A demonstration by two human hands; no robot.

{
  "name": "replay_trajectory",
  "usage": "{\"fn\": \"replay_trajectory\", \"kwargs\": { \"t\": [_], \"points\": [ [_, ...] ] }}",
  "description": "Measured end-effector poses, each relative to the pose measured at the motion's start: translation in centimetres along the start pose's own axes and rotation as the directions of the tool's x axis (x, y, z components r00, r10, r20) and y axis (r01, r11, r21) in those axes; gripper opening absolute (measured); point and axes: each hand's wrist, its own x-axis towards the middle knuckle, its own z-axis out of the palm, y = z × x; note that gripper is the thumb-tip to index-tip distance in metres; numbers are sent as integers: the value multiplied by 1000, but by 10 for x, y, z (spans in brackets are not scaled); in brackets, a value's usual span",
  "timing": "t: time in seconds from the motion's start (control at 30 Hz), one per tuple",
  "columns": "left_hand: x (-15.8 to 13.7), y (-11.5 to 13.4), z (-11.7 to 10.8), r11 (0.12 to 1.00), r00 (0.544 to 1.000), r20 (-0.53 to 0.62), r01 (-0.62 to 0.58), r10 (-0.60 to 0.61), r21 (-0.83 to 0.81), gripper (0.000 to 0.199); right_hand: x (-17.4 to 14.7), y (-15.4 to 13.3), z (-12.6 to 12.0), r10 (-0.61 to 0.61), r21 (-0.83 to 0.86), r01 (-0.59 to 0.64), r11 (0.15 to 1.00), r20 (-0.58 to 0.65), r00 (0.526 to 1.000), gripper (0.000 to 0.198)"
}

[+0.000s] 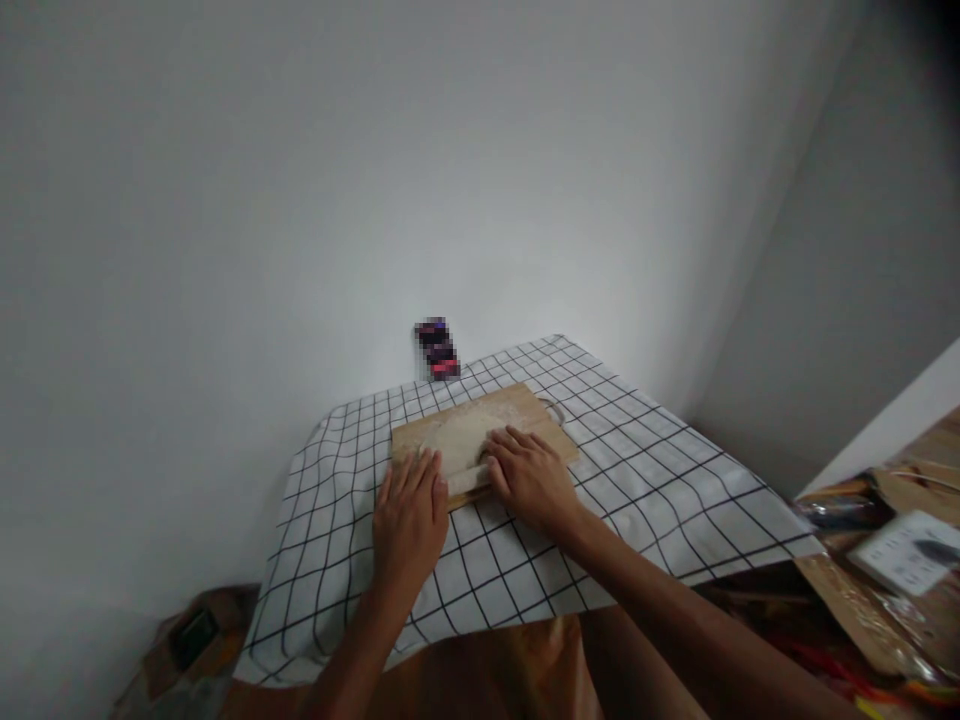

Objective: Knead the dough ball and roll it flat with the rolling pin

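Observation:
A flat, pale sheet of dough (pixel 466 432) lies on a wooden board (pixel 517 397), with whitish flour dusted around it. Along its near side runs a thick pale roll (pixel 466 480); whether it is dough alone or has something inside, I cannot tell. My left hand (pixel 411 512) rests palm down on the left end of this roll, fingers stretched forward. Over its right end lies my right hand (pixel 531 478), palm down with fingers slightly bent and reaching onto the dough. My fingers hide both ends of the roll.
The board sits on a table with a white, black-checked cloth (pixel 645 470). A blurred-out dark phone-like object (pixel 438 349) leans against the wall behind. To the right are cardboard and packages (pixel 911 550); an open box (pixel 196 635) stands low on the left.

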Motion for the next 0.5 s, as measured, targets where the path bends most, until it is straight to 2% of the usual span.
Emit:
{"fn": "replay_trajectory", "kwargs": {
  "t": [0.1,0.2,0.5],
  "points": [
    [-9,1,-1,1000,1000,-12,-9,8,-22,48,-5,-2,-2,2,9,-2,1000,-2,1000,41],
    [-6,-2,0,999,1000,10,15,-14,-52,49,4,-3,-3,1,-20,0,1000,23,1000,41],
    [58,-24,13,991,969,222,126,-112,-50,51,73,-1,5,89,-140,-73,988,110,990,41]
  ]
}}
